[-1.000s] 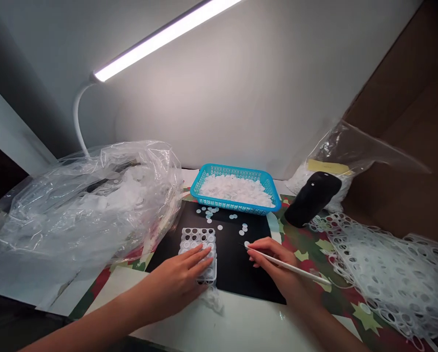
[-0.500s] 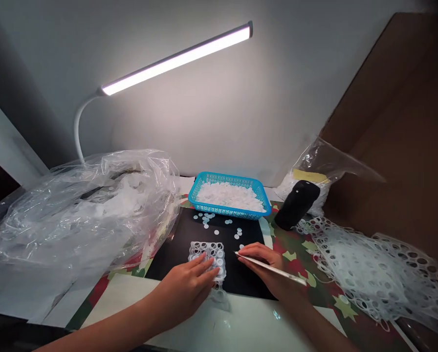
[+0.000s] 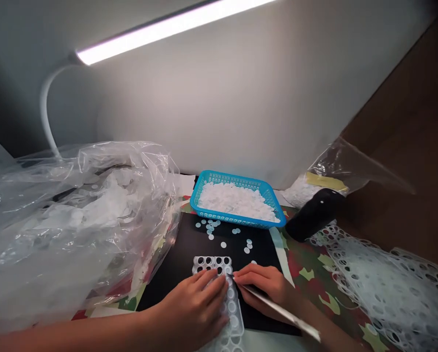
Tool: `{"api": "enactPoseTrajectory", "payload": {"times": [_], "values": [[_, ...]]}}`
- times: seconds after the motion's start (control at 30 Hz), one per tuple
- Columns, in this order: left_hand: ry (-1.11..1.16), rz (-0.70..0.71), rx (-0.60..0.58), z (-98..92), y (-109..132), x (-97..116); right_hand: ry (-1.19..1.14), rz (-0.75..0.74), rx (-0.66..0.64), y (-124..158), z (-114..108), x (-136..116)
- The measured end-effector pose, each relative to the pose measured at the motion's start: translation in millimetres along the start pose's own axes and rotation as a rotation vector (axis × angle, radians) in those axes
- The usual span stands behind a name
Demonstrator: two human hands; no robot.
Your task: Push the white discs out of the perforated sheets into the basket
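My left hand [image 3: 199,305] lies with its fingers stretched out across a translucent plastic sheet [image 3: 234,313] with rows of round holes and rings, covering much of its left part. In my right hand [image 3: 268,286] is a slim white pen-like tool [image 3: 285,315], pinched near its dark pointed tip. That tip is at the sheet's right edge, just beside my left fingertips; whether it touches cannot be made out. Beneath the sheet is a black mat [image 3: 180,249]. Several small white discs [image 3: 223,245] are scattered on the mat beyond my hands.
A blue basket [image 3: 237,221] full of white discs stands behind the mat. Crumpled clear plastic bags [image 3: 94,230] fill the left. On the right are a black object [image 3: 314,215], a filled clear bag [image 3: 299,190] and piled perforated sheets [image 3: 373,274]. A lit lamp [image 3: 175,29] hangs above.
The view has shifted closer. My right hand has come left, bringing the tool's tip from beside the sheet to its right edge. My left hand stays on the sheet.
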State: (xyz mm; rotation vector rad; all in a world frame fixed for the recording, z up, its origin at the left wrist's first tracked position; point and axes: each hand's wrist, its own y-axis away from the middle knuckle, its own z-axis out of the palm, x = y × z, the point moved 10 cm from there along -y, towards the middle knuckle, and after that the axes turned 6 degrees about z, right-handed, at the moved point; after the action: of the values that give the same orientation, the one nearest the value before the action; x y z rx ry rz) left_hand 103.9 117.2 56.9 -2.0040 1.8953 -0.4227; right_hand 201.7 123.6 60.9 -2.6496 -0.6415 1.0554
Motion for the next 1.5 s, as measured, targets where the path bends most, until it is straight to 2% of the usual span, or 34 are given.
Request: {"api": "enactPoseTrajectory", "payload": {"times": [0.27, 0.57, 0.73, 0.83, 0.97, 1.13, 1.23, 1.4, 1.5], "values": [[-0.010, 0.039, 0.126, -6.7, 2.8, 0.4, 0.225, -0.170, 0.036, 10.5, 0.4, -13.2], [0.062, 0.004, 0.068, -4.6, -0.5, -5.7, 0.400, -0.309, 0.038, 12.3, 5.7, -36.9], [0.102, 0.017, 0.064, -5.1, -0.6, -6.4, 0.424, -0.315, 0.035, 11.8, 6.2, -43.2], [0.109, 0.005, 0.075, -4.3, 1.0, -7.7, 0.398, -0.269, 0.042, 11.6, 4.0, -36.3], [0.160, -0.028, 0.052, 0.5, 2.5, -10.0, 0.309, -0.132, 0.047, 7.3, -1.5, -18.6], [0.181, -0.036, 0.047, 1.0, 2.5, -10.7, 0.018, 0.197, 0.032, 3.5, -3.5, 11.6], [0.183, -0.034, 0.051, 0.9, 2.4, -10.6, -0.164, 0.322, 0.029, 4.7, -1.1, 18.3], [0.193, -0.029, 0.054, 3.0, 3.6, -10.1, -0.168, 0.421, 0.104, 10.7, -11.0, 27.2], [0.197, -0.027, 0.055, 3.4, 4.1, -10.6, -0.087, 0.385, 0.163, 16.6, -20.1, 28.3]]}}
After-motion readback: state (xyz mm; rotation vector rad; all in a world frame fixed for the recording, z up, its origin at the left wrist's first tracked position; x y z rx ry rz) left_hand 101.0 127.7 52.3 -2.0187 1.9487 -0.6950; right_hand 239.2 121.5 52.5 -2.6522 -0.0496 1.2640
